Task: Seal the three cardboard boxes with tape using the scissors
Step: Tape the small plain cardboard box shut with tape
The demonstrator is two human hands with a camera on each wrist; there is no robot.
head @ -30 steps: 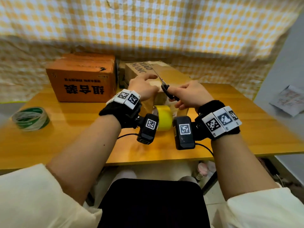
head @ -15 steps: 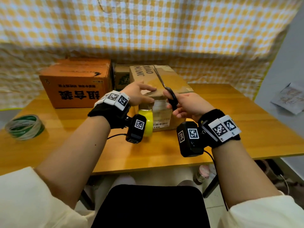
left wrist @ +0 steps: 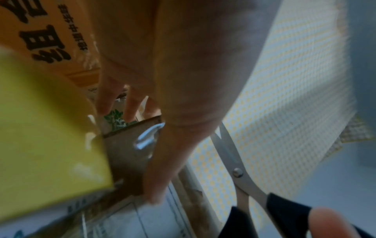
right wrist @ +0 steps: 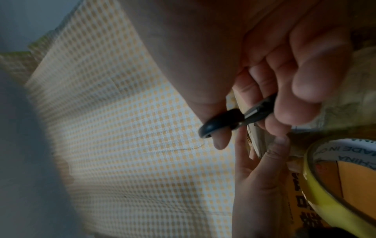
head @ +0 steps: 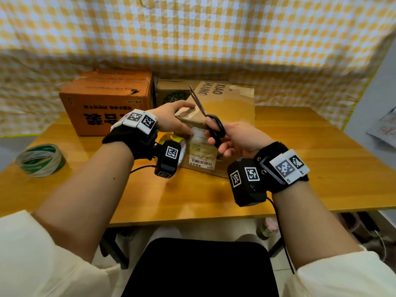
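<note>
My left hand (head: 171,120) rests on the near top corner of the brown cardboard box (head: 227,103) printed XIAO MANG, fingers laid fairly straight over the top edge and thumb pressing its front face beside the shipping label (head: 200,151); it clasps nothing that I can see. The yellow tape roll (head: 171,139) sits just under that wrist, against the box's front left; whether it hangs from the hand or stands on the wooden table (head: 321,151) I cannot tell. My right hand (head: 237,139) grips the scissors (head: 209,120), thumb through one black loop and fingers curled round the other; the steel blades, nearly closed, point up and away, lying close beside my left fingertips over the box's top edge. The orange cardboard box (head: 107,103) with black characters stands at the back left; a smaller brown box (head: 171,91) with a green print sits between it and the XIAO MANG box. A green and white tape roll (head: 40,160) lies well apart at the table's left edge.
</note>
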